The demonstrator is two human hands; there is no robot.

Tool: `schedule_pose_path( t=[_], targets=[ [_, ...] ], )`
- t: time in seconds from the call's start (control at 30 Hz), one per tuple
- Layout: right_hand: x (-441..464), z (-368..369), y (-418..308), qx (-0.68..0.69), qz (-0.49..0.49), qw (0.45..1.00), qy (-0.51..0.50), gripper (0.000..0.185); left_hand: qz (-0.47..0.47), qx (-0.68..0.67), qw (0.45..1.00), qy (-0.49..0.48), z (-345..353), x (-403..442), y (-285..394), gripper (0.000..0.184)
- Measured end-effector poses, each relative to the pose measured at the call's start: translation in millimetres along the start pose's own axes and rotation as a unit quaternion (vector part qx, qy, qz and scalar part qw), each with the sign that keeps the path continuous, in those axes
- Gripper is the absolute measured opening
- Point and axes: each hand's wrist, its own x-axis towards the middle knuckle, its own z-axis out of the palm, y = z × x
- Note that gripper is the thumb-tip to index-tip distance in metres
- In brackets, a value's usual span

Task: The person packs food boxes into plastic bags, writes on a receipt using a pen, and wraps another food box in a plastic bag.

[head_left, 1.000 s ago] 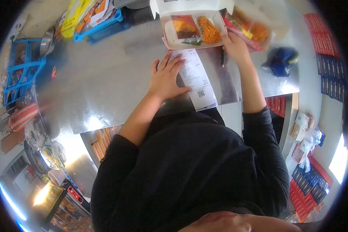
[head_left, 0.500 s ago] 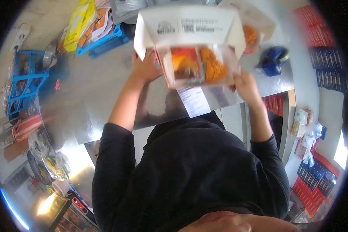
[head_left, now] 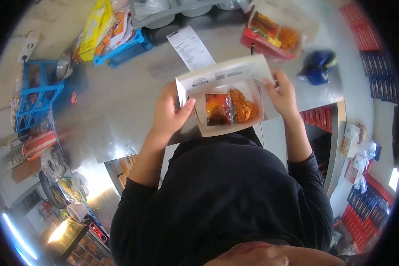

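Observation:
An open white food box (head_left: 217, 130) is at the counter's front edge, its lid raised on the far side. Inside lie a shiny packet (head_left: 218, 109) on the left and fried chicken (head_left: 243, 106) on the right. My left hand (head_left: 167, 111) grips the box's left side, thumb over the edge. At the lid's right corner, my right hand (head_left: 281, 93) holds the box too. Beyond the lid a printed receipt (head_left: 190, 47) lies on the steel counter, its lower end hidden behind the lid.
A second open box (head_left: 270, 43) with chicken stands at the back right, near a blue tape dispenser (head_left: 318, 67). A blue basket (head_left: 125, 48) with packets and a grey cup tray (head_left: 175, 12) are at the back. Blue racks (head_left: 39, 95) stand left.
The open box has come from the back of the counter to its front edge. My left hand has left the receipt and taken the box's left side. The receipt now lies farther back.

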Motion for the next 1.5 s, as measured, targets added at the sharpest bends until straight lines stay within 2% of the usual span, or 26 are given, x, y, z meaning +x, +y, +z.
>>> schedule_pose_path(
  t=[0.07, 0.13, 0.2, 0.23, 0.27, 0.33, 0.4, 0.43, 0.53, 0.63, 0.67, 0.73, 0.8, 0.83, 0.87, 0.9, 0.93, 0.97, 1.1, 1.2, 1.27, 1.33, 1.37, 1.4, 1.47, 1.5],
  targets=[
    [-1.3, -2.3, 19.4, -0.023, -0.005, 0.999, -0.029, 0.030, 0.045, 0.334, 0.940, 0.053, -3.7, -14.9, -4.6, 0.033],
    [-27.4, 4.8, 48.9, 0.073, -0.013, 0.993, -0.092, 0.027, 0.074, 0.363, 0.927, 0.065, -0.3, -35.9, -3.0, 0.024],
    [-50.0, 21.6, 49.5, 0.386, 0.125, 0.901, -0.152, 0.027, -0.022, 0.233, 0.972, -0.004, 14.3, -55.9, -15.2, 0.025],
    [-55.8, 27.0, 48.2, 0.456, 0.183, 0.857, -0.154, 0.018, -0.024, 0.232, 0.972, -0.001, 22.0, -63.1, -27.5, 0.025],
    [-51.7, 25.1, 49.1, 0.455, 0.181, 0.858, -0.157, 0.018, -0.123, 0.048, 0.991, 0.026, 30.2, -68.0, -41.2, 0.026],
    [-36.8, 16.1, 41.5, 0.412, 0.284, 0.848, -0.173, 0.019, -0.213, -0.139, 0.966, 0.053, 31.2, -60.7, -35.8, 0.027],
    [-20.1, 2.6, 13.3, 0.330, 0.267, 0.889, -0.169, 0.029, -0.332, -0.207, 0.920, 0.033, 18.2, -42.7, -11.6, 0.032],
    [-11.1, -5.0, 0.2, 0.289, 0.275, 0.900, -0.179, 0.028, -0.325, -0.053, 0.944, -0.014, 10.2, -31.2, 12.0, 0.039],
    [-0.7, -15.3, -18.8, 0.241, 0.297, 0.903, -0.196, 0.029, -0.332, 0.015, 0.942, -0.044, -1.9, -14.2, 40.0, 0.047],
    [-11.3, -8.9, -10.5, 0.227, 0.256, 0.912, -0.226, 0.028, -0.328, -0.007, 0.942, -0.070, 4.5, -25.1, 18.9, 0.055],
    [-20.7, -0.1, -3.4, 0.155, 0.207, 0.943, -0.207, 0.029, -0.327, -0.007, 0.942, -0.069, 10.8, -32.1, 8.2, 0.055],
    [-34.6, 11.8, 3.7, 0.082, 0.158, 0.966, -0.188, 0.031, -0.266, 0.026, 0.963, -0.042, 26.5, -44.6, -4.4, 0.062],
    [-42.4, 18.0, 3.9, 0.053, 0.061, 0.991, -0.110, 0.040, -0.275, 0.053, 0.959, -0.036, 29.1, -41.5, 0.3, 0.067],
    [-40.3, 9.6, 3.0, -0.067, -0.036, 0.987, -0.140, 0.053, -0.135, 0.207, 0.967, -0.059, 28.0, -34.3, 4.8, 0.070],
    [-37.5, 5.3, -1.1, -0.066, -0.035, 0.987, -0.141, 0.053, 0.011, 0.351, 0.933, -0.081, 28.1, -29.8, 7.5, 0.072],
    [-33.2, 2.2, -6.1, -0.122, -0.141, 0.952, -0.242, 0.059, 0.010, 0.351, 0.933, -0.082, 32.1, -27.8, 8.8, 0.072],
    [-30.4, 1.2, -7.5, -0.175, -0.243, 0.893, -0.334, 0.065, 0.063, 0.371, 0.913, -0.160, 38.3, -25.4, 10.2, 0.072],
    [-33.1, 10.0, 3.3, -0.171, -0.245, 0.882, -0.364, 0.067, 0.117, 0.387, 0.884, -0.236, 43.9, -24.1, 11.7, 0.071],
    [-33.1, 19.1, 18.6, -0.179, -0.292, 0.881, -0.326, 0.062, 0.150, 0.477, 0.838, -0.218, 60.3, -35.4, -16.6, 0.054],
    [-31.2, 14.5, 16.6, -0.174, -0.289, 0.885, -0.320, 0.055, 0.159, 0.492, 0.830, -0.209, 60.8, -34.3, -18.9, 0.055],
    [-21.3, 0.2, 26.8, -0.089, -0.267, 0.933, -0.224, 0.053, 0.145, 0.467, 0.843, -0.225, 55.3, -31.8, -3.4, 0.054],
    [-5.1, -12.8, 53.8, -0.044, -0.090, 0.995, 0.022, 0.051, 0.126, 0.439, 0.857, -0.239, 55.4, -32.0, 3.9, 0.054],
    [5.5, -16.5, 76.7, 0.082, 0.066, 0.988, 0.109, 0.048, 0.123, 0.443, 0.859, -0.228, 57.6, -33.6, 0.8, 0.054],
    [16.1, -17.8, 100.1, 0.205, 0.220, 0.934, 0.191, 0.047, 0.121, 0.446, 0.860, -0.217, 59.4, -35.0, -1.6, 0.054],
    [40.6, -21.3, 128.3, 0.356, 0.333, 0.844, 0.225, 0.044, 0.120, 0.453, 0.857, -0.213, 61.0, -35.6, -2.9, 0.054],
    [55.6, -27.0, 138.3, 0.357, 0.332, 0.843, 0.228, 0.044, 0.116, 0.458, 0.856, -0.211, 61.7, -36.1, -2.6, 0.055]
  ],
)
